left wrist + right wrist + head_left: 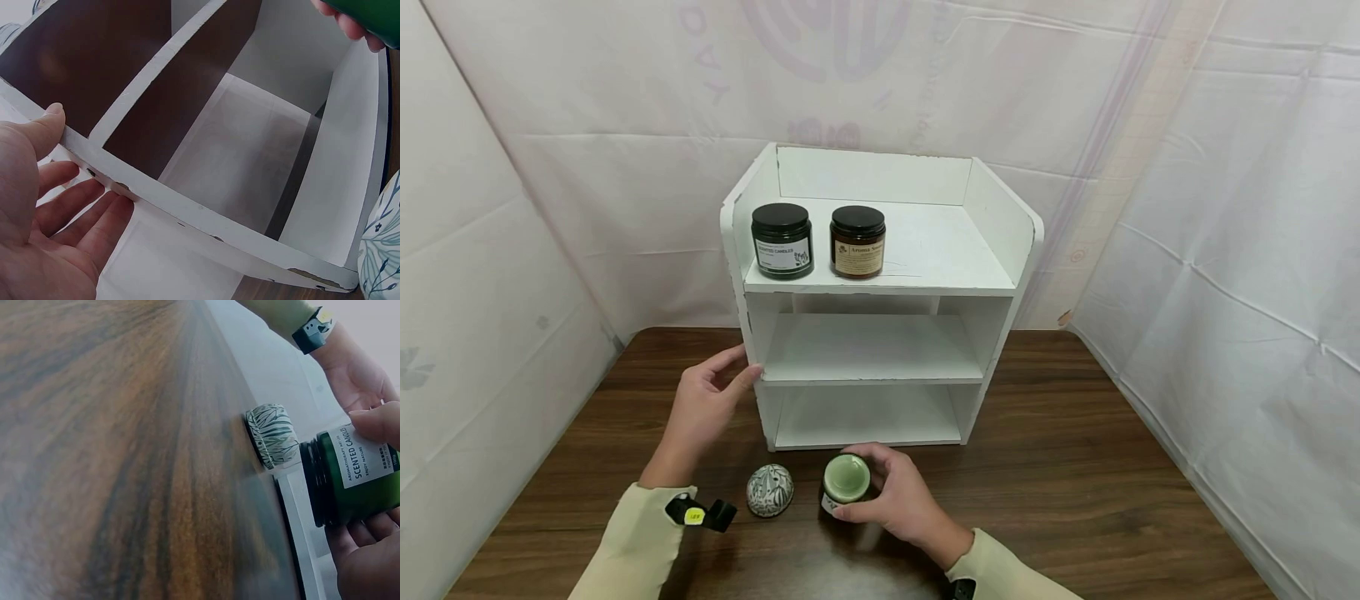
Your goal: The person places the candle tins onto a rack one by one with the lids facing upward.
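Contact on both sides! Left hand [702,408] has hold of the white shelf unit [880,346], pinching its left side panel [194,206], with the thumb on the front edge and bent fingertips against the outer face, so the grasp is a light-looking one, not a fist. Over on the other side, right hand [901,493] is wrapped round a green jar [847,478], thumb on the near side across its white label [359,456], fingers curled about the far side. And look at that jar: it's upside down, green base facing up, black lid [317,487] towards the wooden table [1075,483]! Whether the lid touches the wood, I can't tell. "SCENTED" reads plainly on the label, right beside the gripping thumb.

Between the two hands, nearer the jar than the left fingertips, sits a leaf-patterned round container [770,490], standing on the table with neither hand on it. Beyond the right hand, just past its fingers, is the foot of the shelf unit. Up high, above both hands, two more jars stand side by side on the top shelf: a dark jar with a white label [782,242], and to its right an amber jar with a tan label [858,242], both with black lids on.
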The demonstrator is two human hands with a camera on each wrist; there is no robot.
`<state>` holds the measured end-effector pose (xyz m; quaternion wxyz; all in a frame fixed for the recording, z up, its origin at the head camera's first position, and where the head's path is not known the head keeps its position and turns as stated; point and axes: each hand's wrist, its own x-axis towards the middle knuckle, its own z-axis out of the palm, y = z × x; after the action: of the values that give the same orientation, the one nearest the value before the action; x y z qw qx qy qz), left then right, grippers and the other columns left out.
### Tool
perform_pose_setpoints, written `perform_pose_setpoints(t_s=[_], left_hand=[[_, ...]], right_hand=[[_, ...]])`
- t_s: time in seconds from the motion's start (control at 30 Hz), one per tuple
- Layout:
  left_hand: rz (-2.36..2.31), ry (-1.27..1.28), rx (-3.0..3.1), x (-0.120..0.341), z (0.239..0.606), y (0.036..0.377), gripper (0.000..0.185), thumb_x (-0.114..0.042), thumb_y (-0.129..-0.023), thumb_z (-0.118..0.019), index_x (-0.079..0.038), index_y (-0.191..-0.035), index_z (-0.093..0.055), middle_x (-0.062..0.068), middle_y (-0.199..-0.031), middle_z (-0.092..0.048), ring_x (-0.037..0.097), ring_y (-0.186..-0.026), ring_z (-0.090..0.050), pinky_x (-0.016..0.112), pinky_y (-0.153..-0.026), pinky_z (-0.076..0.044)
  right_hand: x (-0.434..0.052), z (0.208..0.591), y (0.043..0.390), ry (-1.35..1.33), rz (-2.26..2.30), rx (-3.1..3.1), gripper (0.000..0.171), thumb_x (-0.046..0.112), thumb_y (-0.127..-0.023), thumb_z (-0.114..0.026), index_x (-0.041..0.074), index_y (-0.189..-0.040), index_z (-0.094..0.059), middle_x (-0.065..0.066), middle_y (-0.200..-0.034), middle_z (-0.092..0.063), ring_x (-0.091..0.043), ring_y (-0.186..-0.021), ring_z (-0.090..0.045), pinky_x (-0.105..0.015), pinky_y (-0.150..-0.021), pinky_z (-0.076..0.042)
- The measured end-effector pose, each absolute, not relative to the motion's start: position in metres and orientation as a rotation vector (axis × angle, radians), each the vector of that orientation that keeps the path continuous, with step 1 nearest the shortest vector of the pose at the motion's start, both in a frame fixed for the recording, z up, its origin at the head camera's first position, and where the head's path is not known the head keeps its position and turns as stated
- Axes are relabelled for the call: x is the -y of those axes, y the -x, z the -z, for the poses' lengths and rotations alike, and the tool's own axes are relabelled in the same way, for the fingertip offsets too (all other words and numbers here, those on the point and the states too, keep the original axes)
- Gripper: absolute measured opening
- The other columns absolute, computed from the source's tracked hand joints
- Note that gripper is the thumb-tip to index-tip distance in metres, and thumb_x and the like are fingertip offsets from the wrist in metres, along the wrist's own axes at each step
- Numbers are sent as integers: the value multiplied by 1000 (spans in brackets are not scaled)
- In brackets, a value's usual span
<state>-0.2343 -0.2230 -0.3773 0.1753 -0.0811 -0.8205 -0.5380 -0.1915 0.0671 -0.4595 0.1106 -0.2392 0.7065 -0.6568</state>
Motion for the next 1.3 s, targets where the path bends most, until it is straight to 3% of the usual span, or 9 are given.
perform_pose_setpoints(t_s=[0.33, 0.63, 0.93, 1.3], left_hand=[[1535, 223, 2331, 222, 376, 233, 54, -36, -99, -69, -8, -144, -59, 15, -138, -65, -7, -107, -61, 7, -83, -50], [1530, 214, 2342, 223, 376, 234, 56, -39, -99, -68, -8, -145, -58, 15, -141, -64, -5, -111, -60, 7, -84, -50], [1509, 191, 2367, 223, 377, 233, 58, -42, -100, -67, -7, -145, -58, 15, -142, -63, 8, -115, -63, 7, -84, -50], [1536, 226, 2320, 221, 376, 232, 53, -34, -100, -68, -6, -144, -59, 16, -141, -64, -10, -108, -60, 7, -83, -50]], right_hand=[[-68, 455, 191, 763, 1964, -2054, 70, -6, -71, -87, -8, -134, -55, -21, -129, -63, -9, -104, -68, -22, -93, -55], [-68, 452, 191, 801, 2012, -2058, 63, -7, -69, -87, 0, -125, -60, -22, -125, -64, -10, -100, -66, -23, -91, -55], [-68, 452, 190, 833, 2061, -2037, 63, -11, -67, -84, -3, -123, -56, -25, -124, -64, -10, -101, -65, -23, -91, -54], [-71, 450, 191, 802, 2066, -2047, 63, -9, -68, -83, -4, -123, -53, -17, -121, -64, -11, -100, -65, -23, -87, -55]])
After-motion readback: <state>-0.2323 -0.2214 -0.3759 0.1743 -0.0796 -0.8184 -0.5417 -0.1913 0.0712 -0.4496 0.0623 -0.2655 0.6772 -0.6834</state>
